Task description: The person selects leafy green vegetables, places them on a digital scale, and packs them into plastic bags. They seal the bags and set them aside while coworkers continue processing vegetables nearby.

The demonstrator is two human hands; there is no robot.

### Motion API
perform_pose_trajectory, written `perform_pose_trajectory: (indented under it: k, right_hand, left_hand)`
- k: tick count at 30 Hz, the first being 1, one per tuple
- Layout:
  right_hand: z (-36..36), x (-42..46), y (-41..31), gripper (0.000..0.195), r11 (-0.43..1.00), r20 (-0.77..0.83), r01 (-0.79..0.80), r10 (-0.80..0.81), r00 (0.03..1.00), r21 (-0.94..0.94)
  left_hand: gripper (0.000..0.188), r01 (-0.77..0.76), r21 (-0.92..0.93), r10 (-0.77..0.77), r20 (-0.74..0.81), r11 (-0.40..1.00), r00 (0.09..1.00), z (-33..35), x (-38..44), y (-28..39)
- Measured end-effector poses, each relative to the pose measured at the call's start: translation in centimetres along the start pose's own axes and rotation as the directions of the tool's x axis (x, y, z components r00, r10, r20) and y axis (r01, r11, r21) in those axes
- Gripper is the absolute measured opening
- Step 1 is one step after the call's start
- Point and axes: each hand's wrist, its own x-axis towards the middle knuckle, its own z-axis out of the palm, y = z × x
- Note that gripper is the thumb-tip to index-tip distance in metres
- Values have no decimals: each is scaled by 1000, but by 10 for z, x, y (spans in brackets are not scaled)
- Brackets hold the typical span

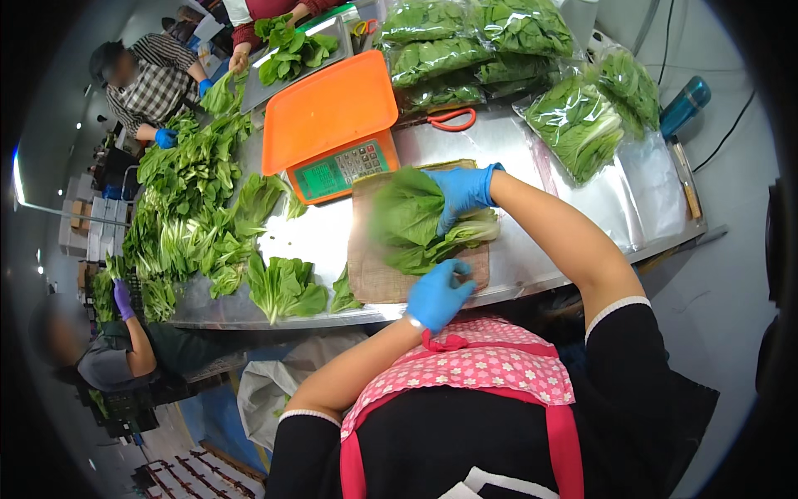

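Observation:
A bunch of leafy greens (408,218) lies on a brown woven cloth (380,274) before me, its pale stalks to the right and its leaf edge blurred. My right hand (461,193), in a blue glove, grips the bunch from above. Just below the greens is my left hand (439,296), also blue-gloved, with fingers bent and apart and nothing seen in them. It is over the cloth's near edge; whether it touches the cloth I cannot tell. Beyond the cloth stands an orange weighing scale (330,112) with a lit green display (324,176).
Loose greens (193,206) are heaped at left on the metal table (517,137). Bagged greens (436,56), red-handled scissors (453,120) and a blue bottle (686,106) are at the far side and right. Co-workers (156,81) handle greens at left; another person's hand (239,59) is near a metal tray (255,93).

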Motion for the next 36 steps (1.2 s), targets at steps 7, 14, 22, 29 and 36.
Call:
perform_pose_trajectory:
  k: [7,14,22,29,36]
  right_hand:
    - [-5,2,-11,115,998,110,4,-11,994,69]
    - [-3,8,-1,113,996,105,18,-27,994,87]
    - [2,18,8,90,999,74,-47,47,996,1]
    - [2,19,15,78,994,62,74,-79,995,83]
    - [8,27,17,104,1000,45,-31,31,999,-2]
  left_hand:
    - [34,-33,523,165,-207,852,964,-1,5,-29]
    - [21,-73,520,291,-351,851,890,11,5,-49]
    - [17,-598,36,595,60,801,801,10,-29,41]
    - [36,-624,-2,401,768,781,500,64,-5,87]
    - [23,-610,270,522,334,745,785,12,-18,16]
